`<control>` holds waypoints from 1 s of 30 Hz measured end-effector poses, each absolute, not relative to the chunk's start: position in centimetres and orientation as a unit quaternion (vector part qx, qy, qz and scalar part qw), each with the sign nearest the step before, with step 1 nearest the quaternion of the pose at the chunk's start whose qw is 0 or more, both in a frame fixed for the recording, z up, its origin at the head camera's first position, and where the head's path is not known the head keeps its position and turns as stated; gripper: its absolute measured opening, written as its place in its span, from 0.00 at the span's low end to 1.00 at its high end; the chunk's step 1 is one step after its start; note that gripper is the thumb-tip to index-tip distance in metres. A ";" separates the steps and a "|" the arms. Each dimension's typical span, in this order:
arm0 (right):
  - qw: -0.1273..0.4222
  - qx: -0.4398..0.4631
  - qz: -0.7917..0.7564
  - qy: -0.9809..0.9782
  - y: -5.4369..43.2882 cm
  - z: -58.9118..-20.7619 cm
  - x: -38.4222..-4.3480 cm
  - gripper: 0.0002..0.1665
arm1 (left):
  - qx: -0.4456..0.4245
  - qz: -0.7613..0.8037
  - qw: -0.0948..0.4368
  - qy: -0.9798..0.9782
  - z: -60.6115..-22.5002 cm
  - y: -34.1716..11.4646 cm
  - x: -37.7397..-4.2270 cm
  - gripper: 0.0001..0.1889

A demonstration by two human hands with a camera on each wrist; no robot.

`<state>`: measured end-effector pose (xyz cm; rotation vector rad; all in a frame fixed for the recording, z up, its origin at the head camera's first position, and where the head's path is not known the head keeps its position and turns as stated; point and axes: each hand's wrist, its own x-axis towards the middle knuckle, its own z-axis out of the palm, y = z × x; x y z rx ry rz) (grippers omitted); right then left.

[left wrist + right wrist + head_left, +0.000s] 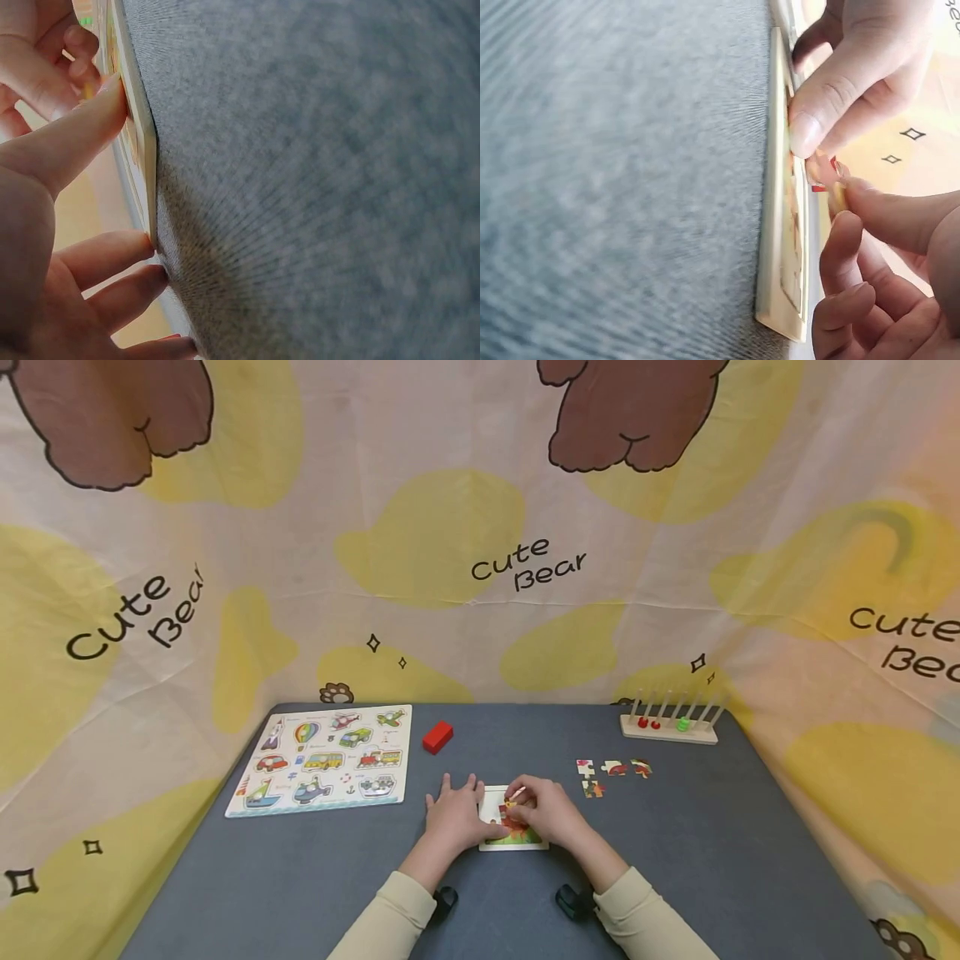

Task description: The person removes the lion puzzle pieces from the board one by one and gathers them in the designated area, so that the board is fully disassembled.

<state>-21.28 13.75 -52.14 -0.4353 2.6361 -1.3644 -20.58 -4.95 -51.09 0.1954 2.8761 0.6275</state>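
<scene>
Puzzle board (514, 847): flat on the worktop (712, 835), between the two hands, left of the right hand and right of the left.
Left hand (455, 820): fingers spread, fairly straight; I see the thumb on the board's face, a fingertip against its edge.
Right hand (549, 812): thumb and fingertip pinched together on a puzzle piece (838, 196), above the board's far half.
Loose pieces (614, 768): four, I count, to the right hand's far right.

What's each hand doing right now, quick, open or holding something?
Left hand: open, fingers spread, thumb resting on the puzzle board.
Right hand: closed, pinching a small puzzle piece over the board.
</scene>
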 end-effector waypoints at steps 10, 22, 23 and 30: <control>0.048 -0.127 -0.474 0.870 14.8 -51.4 -21.5 0.10 | 0.066 0.207 0.095 0.972 -51.0 -4.8 -20.5 0.48; 0.029 -0.094 -0.490 0.866 17.0 -50.6 -21.8 0.09 | 0.064 0.204 0.105 0.971 -50.7 -4.7 -20.5 0.48; 0.031 -0.090 -0.493 0.865 17.2 -50.5 -21.8 0.09 | 0.065 0.203 0.105 0.971 -50.7 -4.7 -20.5 0.48; 0.017 -0.073 -0.486 0.871 18.9 -50.3 -21.9 0.08 | 0.061 0.196 0.110 0.972 -50.9 -4.6 -20.5 0.50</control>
